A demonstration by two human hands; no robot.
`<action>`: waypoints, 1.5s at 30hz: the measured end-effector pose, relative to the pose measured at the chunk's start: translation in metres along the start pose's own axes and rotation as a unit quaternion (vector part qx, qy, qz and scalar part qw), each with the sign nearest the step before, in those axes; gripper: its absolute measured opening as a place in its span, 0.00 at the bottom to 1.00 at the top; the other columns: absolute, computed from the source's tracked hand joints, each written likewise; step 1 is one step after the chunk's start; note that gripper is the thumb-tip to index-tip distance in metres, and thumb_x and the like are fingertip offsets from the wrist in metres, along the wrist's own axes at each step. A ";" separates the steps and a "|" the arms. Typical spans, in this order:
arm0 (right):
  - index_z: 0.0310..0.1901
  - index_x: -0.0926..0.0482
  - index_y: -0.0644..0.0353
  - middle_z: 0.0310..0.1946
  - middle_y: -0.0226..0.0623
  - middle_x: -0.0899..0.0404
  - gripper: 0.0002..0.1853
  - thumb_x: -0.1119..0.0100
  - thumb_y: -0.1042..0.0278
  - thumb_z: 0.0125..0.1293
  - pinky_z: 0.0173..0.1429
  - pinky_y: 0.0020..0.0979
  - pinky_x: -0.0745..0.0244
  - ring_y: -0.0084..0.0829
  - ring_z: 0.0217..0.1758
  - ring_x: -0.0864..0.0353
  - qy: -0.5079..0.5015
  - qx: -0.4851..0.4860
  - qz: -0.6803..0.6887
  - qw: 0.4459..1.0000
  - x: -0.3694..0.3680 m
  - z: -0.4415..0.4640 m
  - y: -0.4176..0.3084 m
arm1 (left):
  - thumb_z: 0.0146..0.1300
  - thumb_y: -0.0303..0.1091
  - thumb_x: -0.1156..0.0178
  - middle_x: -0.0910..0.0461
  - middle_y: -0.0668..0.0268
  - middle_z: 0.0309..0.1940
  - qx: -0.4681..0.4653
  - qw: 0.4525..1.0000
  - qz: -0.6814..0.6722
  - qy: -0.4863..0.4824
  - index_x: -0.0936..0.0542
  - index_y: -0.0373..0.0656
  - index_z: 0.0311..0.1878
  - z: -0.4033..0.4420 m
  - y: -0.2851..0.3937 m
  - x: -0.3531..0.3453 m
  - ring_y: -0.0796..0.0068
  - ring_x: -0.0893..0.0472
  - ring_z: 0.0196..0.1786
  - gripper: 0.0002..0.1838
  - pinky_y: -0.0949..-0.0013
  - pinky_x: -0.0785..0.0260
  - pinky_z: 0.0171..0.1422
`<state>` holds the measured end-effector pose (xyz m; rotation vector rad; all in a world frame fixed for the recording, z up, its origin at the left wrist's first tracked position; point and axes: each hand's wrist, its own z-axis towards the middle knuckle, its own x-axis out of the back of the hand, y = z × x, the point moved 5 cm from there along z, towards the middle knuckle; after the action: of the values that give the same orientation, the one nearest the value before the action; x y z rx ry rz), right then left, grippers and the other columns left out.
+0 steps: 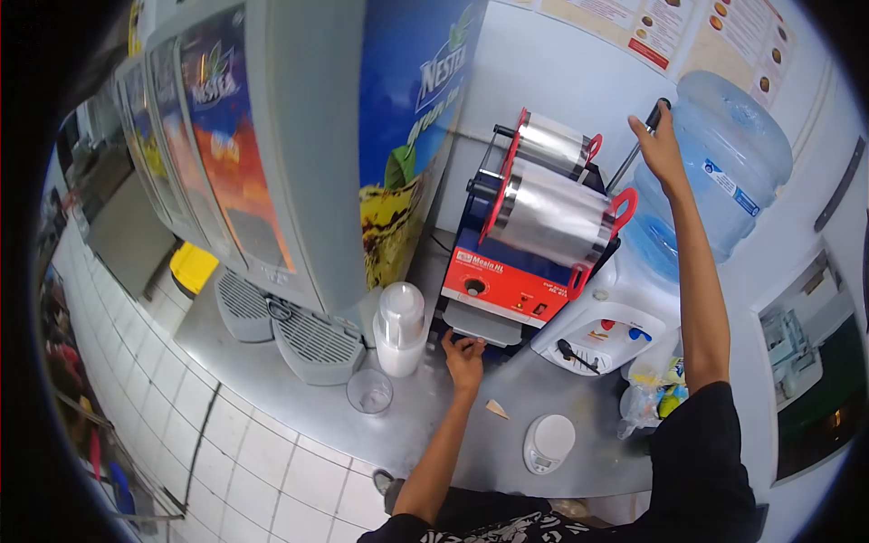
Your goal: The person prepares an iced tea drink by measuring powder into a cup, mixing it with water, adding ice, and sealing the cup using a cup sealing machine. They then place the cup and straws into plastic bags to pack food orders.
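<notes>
In the head view, the cup sealer point(507, 276) stands on the worktop point(597, 403), between a stack of clear plastic cups point(401, 312) and the water dispenser point(602, 335). The right hand point(661, 152) is closed around the black grip of the sealer's lever point(625, 169). The left hand point(464, 362) is loosely curled, fingertips at the near edge of the sealer's grey tray point(484, 324); whether it grips the tray, I cannot tell.

Working this lever well probably calls for a firm hold near its end, smooth, even force, and clearance from the water bottle point(715, 172) close beside it. Left-hand fingers are best clear of the gap above the tray whenever the lever moves.

The sealer's red front panel faces the person, angled slightly. The lever's long axis slants from the machine's right side up toward the grip; the tray juts out toward the person.
</notes>
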<state>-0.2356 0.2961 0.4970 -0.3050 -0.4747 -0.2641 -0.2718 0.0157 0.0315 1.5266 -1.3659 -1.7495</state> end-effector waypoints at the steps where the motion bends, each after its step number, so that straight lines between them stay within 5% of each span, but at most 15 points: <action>1: 0.69 0.49 0.70 0.64 0.67 0.39 0.45 0.37 0.53 0.60 0.69 0.48 0.40 0.61 0.68 0.38 0.009 -0.027 0.008 1.000 -0.003 0.007 0.001 | 0.61 0.23 0.36 0.24 0.58 0.39 0.000 1.000 0.004 0.002 0.49 0.33 0.67 0.005 0.000 -0.003 0.69 0.17 0.42 0.38 0.72 0.24 0.48; 4: 0.71 0.61 0.68 0.59 0.83 0.44 0.51 0.36 0.56 0.59 0.69 0.51 0.42 0.71 0.64 0.40 0.027 -0.083 0.005 0.996 -0.021 0.020 0.003 | 0.61 0.24 0.36 0.23 0.58 0.38 0.008 1.000 0.003 0.005 0.48 0.33 0.65 0.015 -0.004 -0.010 0.70 0.17 0.42 0.36 0.72 0.24 0.48; 7: 0.71 0.61 0.65 0.57 0.86 0.44 0.48 0.38 0.60 0.60 0.68 0.52 0.40 0.74 0.60 0.36 0.003 -0.102 -0.058 0.993 -0.025 0.024 0.001 | 0.60 0.25 0.35 0.24 0.58 0.37 0.005 1.000 -0.015 0.004 0.48 0.33 0.65 0.020 -0.008 -0.014 0.69 0.17 0.41 0.37 0.73 0.24 0.48; 13: 0.62 0.45 0.67 0.44 0.75 0.29 0.30 0.43 0.73 0.60 0.47 0.52 0.23 0.67 0.43 0.22 -0.020 -0.068 -0.157 0.985 -0.007 0.027 -0.004 | 0.59 0.27 0.35 0.27 0.55 0.45 -0.015 0.992 0.122 0.028 0.48 0.35 0.66 -0.019 0.042 -0.025 0.73 0.24 0.44 0.38 0.69 0.27 0.49; 14: 0.59 0.42 0.67 0.42 0.73 0.26 0.27 0.43 0.74 0.59 0.44 0.52 0.22 0.66 0.41 0.21 -0.021 -0.052 -0.169 0.984 -0.006 0.028 -0.001 | 0.59 0.27 0.35 0.29 0.54 0.47 -0.117 0.972 0.203 -0.003 0.43 0.33 0.65 -0.037 0.085 -0.038 0.68 0.25 0.47 0.35 0.65 0.30 0.53; 17: 0.59 0.40 0.67 0.33 0.68 0.24 0.28 0.43 0.73 0.58 0.45 0.54 0.26 0.65 0.41 0.22 -0.028 -0.063 -0.139 0.988 0.004 0.027 -0.008 | 0.53 0.31 0.32 0.32 0.52 0.54 -0.441 0.816 0.349 -0.135 0.35 0.36 0.63 -0.085 0.232 -0.095 0.55 0.31 0.55 0.35 0.54 0.41 0.61; 19: 0.58 0.39 0.67 0.33 0.67 0.24 0.28 0.42 0.74 0.56 0.45 0.53 0.26 0.64 0.41 0.22 -0.006 -0.065 -0.122 0.990 0.013 0.021 -0.019 | 0.50 0.34 0.30 0.33 0.51 0.58 -0.534 0.728 0.374 -0.213 0.35 0.40 0.65 -0.096 0.304 -0.132 0.48 0.34 0.61 0.38 0.50 0.43 0.66; 23: 0.56 0.38 0.67 0.34 0.66 0.23 0.28 0.40 0.75 0.53 0.45 0.52 0.27 0.64 0.41 0.22 0.045 -0.063 -0.073 0.994 0.025 0.013 -0.026 | 0.36 0.39 0.22 0.37 0.49 0.64 -0.610 0.517 0.558 -0.224 0.39 0.47 0.69 -0.061 0.351 -0.184 0.42 0.39 0.68 0.53 0.41 0.49 0.71; 26: 0.56 0.38 0.64 0.35 0.62 0.22 0.29 0.40 0.76 0.52 0.45 0.50 0.27 0.61 0.41 0.21 0.088 -0.058 -0.028 0.994 0.028 0.010 -0.023 | 0.30 0.39 0.20 0.34 0.53 0.61 -0.575 0.476 0.618 -0.248 0.39 0.49 0.69 -0.018 0.328 -0.188 0.47 0.36 0.66 0.56 0.40 0.48 0.69; 30: 0.53 0.34 0.61 0.34 0.58 0.21 0.24 0.41 0.72 0.53 0.45 0.47 0.27 0.58 0.40 0.20 0.134 -0.070 0.002 0.988 0.038 0.000 -0.026 | 0.27 0.36 0.21 0.30 0.60 0.55 -0.598 0.465 0.606 -0.242 0.34 0.53 0.64 -0.017 0.325 -0.187 0.56 0.30 0.60 0.52 0.45 0.43 0.66; 35: 0.38 0.25 0.64 0.27 0.49 0.21 0.14 0.41 0.60 0.58 0.44 0.36 0.26 0.43 0.34 0.19 0.127 -0.141 0.137 0.972 0.070 -0.030 -0.045 | 0.27 0.35 0.22 0.28 0.59 0.53 -0.599 0.471 0.595 -0.256 0.33 0.52 0.63 -0.016 0.325 -0.191 0.56 0.29 0.58 0.51 0.45 0.43 0.64; 38: 0.29 0.24 0.63 0.25 0.39 0.22 0.16 0.44 0.57 0.63 0.42 0.29 0.28 0.32 0.31 0.20 0.142 -0.226 0.477 0.837 0.071 -0.065 -0.052 | 0.27 0.35 0.22 0.28 0.59 0.52 -0.602 0.471 0.591 -0.257 0.33 0.52 0.63 -0.016 0.326 -0.190 0.56 0.29 0.58 0.51 0.46 0.43 0.63; 45: 0.32 0.26 0.63 0.27 0.34 0.25 0.15 0.47 0.59 0.69 0.43 0.29 0.28 0.27 0.33 0.24 0.125 -0.201 0.541 0.807 0.072 -0.080 -0.044 | 0.28 0.37 0.22 0.28 0.58 0.54 -0.600 0.460 0.602 -0.258 0.33 0.53 0.64 -0.012 0.323 -0.189 0.55 0.29 0.58 0.51 0.46 0.42 0.62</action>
<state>-0.1559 0.2148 0.4742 -0.8929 0.0806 0.7280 -0.2911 0.0343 0.4051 -0.7601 -0.5305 -1.3359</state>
